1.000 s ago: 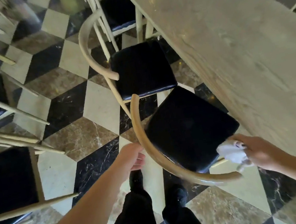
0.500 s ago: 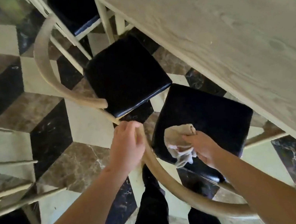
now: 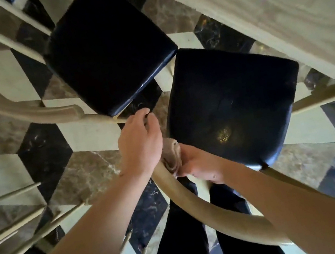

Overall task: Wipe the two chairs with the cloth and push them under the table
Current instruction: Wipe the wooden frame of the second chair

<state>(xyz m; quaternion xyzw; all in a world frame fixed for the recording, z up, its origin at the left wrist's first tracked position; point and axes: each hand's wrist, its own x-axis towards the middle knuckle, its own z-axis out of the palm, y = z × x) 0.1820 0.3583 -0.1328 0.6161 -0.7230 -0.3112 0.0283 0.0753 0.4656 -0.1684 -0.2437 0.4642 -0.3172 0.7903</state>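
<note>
Two pale wooden chairs with black cushions stand beside the table (image 3: 273,0). The near chair (image 3: 235,105) is right below me, its curved back rail (image 3: 215,211) sweeping across the lower middle. My left hand (image 3: 140,144) grips the left end of that rail. Just to its right, my right hand (image 3: 197,166) presses the bunched pale cloth (image 3: 172,155) onto the rail. The far chair (image 3: 108,52) stands at upper left, its seat corner close to the near seat. A small shiny speck patch shows on the near cushion.
The floor is checkered marble in black, brown and cream. Spindles of another chair (image 3: 24,226) cross the lower left. My dark trouser legs (image 3: 181,245) stand directly behind the near chair's rail. The table edge runs diagonally along the upper right.
My right hand has carried the cloth from the near seat's right front corner across the cushion onto the back rail. My left hand rose from below the rail to grip it. The view has tilted downward.
</note>
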